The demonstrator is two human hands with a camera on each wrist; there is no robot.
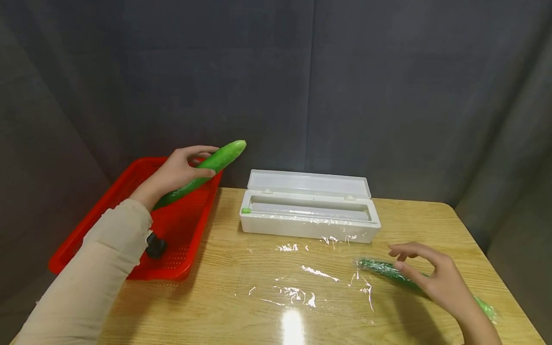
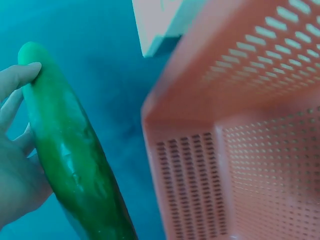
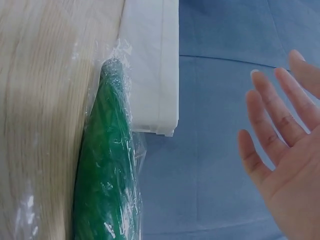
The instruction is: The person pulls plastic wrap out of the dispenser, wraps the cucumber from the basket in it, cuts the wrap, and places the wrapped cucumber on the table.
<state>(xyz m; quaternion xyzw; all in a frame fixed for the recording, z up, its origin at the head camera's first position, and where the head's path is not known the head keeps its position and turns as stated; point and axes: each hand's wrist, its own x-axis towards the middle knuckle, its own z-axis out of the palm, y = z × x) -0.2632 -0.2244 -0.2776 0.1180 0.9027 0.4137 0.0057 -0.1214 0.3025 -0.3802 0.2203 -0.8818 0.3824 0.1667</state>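
Observation:
My left hand [image 1: 177, 170] grips a green cucumber [image 1: 221, 158] around its middle, raised over the red basket [image 1: 191, 249] with its pale end tilted up to the right. In the left wrist view the thumb and fingers sit along that cucumber [image 2: 75, 145]. On the right of the table lies a second cucumber [image 1: 388, 270], wrapped in clear film. Just above it hovers my right hand [image 1: 440, 278], fingers relaxed and holding nothing. The right wrist view shows the wrapped cucumber [image 3: 105, 165] beside the spread fingers of the right hand [image 3: 290, 145].
A white film dispenser box [image 1: 308, 230] stands at the back centre, its lid [image 1: 308, 182] raised and a roll inside. Clear film [image 1: 302, 287] stretches from it over the wooden table [image 1: 224, 258]. A small black object [image 1: 155, 247] lies in the basket. Dark curtains hang behind.

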